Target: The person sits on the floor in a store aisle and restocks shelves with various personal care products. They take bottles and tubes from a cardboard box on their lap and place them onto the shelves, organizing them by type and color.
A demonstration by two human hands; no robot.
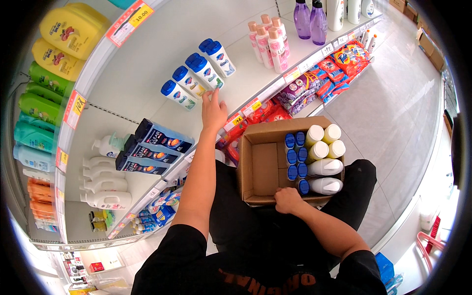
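Four white bottles with blue caps [199, 78] sit in a row on the white shelf [147, 64], and the left hand [214, 110] is stretched up to the third one, fingertips touching its base, fingers loosely spread rather than wrapped around it. Smooth plastic, probably a bit slick and light enough for one hand; the body's middle looks like the safest grab. The right hand [287, 200] is curled over the near edge of the cardboard box [265, 169] on the lap, steadying it.

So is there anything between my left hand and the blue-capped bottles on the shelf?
Nothing visible. The left hand already has its fingertips at the nearest blue-capped bottle, with bare shelf around it.
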